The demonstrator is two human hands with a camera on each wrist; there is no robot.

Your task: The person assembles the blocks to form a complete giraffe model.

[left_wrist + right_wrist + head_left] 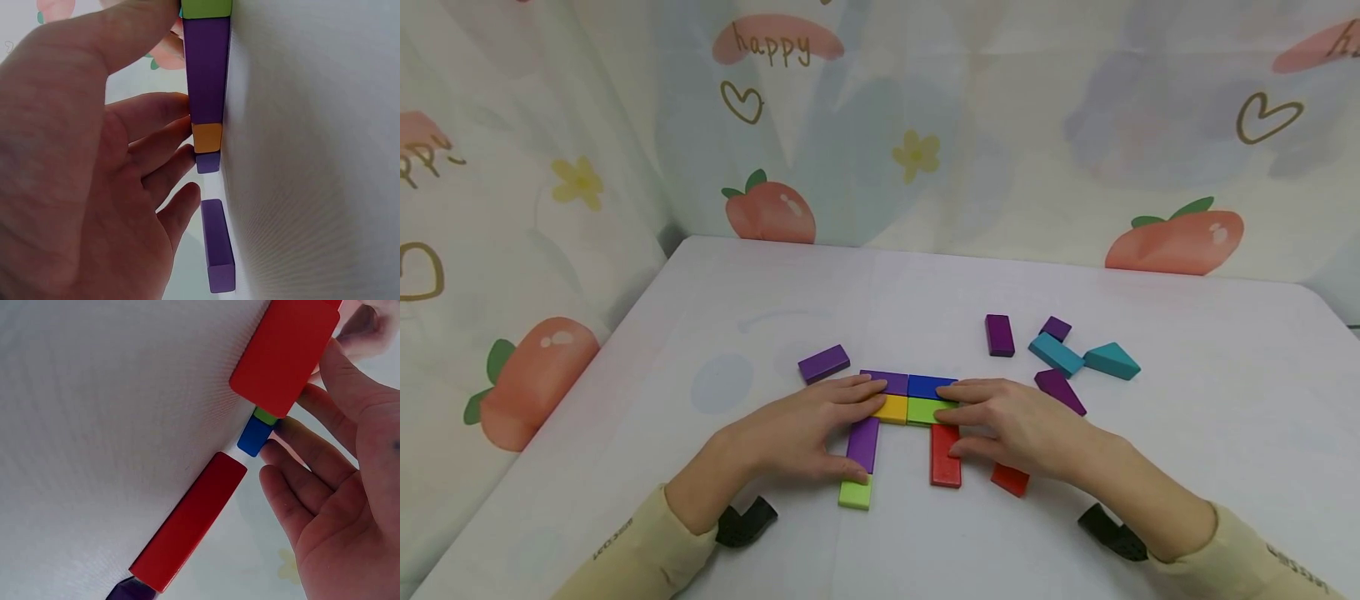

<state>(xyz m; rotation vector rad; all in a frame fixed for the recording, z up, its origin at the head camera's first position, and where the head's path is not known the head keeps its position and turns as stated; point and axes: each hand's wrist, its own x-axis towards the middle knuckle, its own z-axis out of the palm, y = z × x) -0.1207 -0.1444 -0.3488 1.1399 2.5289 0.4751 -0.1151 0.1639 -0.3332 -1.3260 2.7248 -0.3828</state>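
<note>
My left hand (808,425) rests its straight fingertips on a purple block (891,382) and a yellow block (892,410). Its thumb touches near the joint of a purple block (862,446) and a lime green block (854,497), end to end below. My right hand (1018,421) lays its fingertips on a blue block (927,386) and another lime green block (920,411); its thumb is at the edge of a red block (945,467). These flat pieces lie side by side. A second red block (1011,481) is partly hidden beneath the right hand.
A loose purple block (824,363) lies beyond the left hand. Further right are an upright-lying dark purple block (1000,335), a small purple piece (1057,327), a teal block (1056,354), a teal angled piece (1112,360) and a purple angled piece (1060,392). A printed curtain (865,125) borders the white table (760,292).
</note>
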